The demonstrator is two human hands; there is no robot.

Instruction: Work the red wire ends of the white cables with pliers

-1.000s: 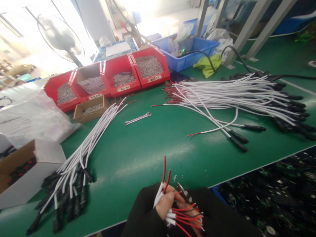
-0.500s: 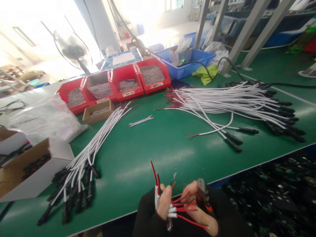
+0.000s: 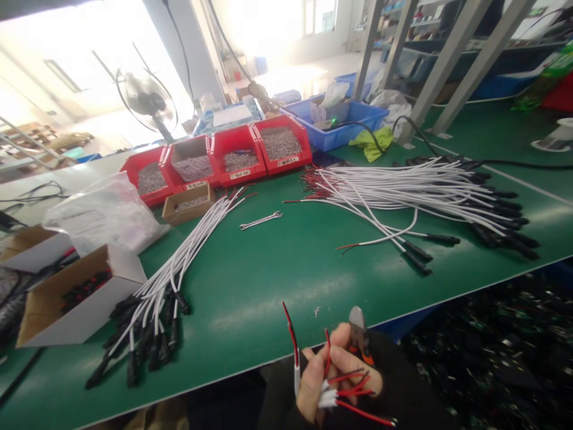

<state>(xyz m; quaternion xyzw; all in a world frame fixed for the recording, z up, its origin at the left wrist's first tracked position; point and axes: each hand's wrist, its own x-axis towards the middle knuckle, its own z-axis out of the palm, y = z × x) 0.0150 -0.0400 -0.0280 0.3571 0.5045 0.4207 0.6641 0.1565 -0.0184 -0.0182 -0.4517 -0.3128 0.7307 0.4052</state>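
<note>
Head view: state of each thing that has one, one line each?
left hand: gripping a bunch of red-tipped white wires
right hand: holding small cutters, jaws look shut
spanner: lying flat on the green bench, untouched
red bins: open, part-filled with small grey parts
cardboard box: open
fan: cannot tell if running

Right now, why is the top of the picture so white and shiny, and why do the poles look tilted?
In the head view, daylight from the windows washes out the top left, so the fan looks pale; the green table shows a soft sheen; the wide lens slants the metal posts; the left hand at the bottom edge is slightly blurred.
</note>
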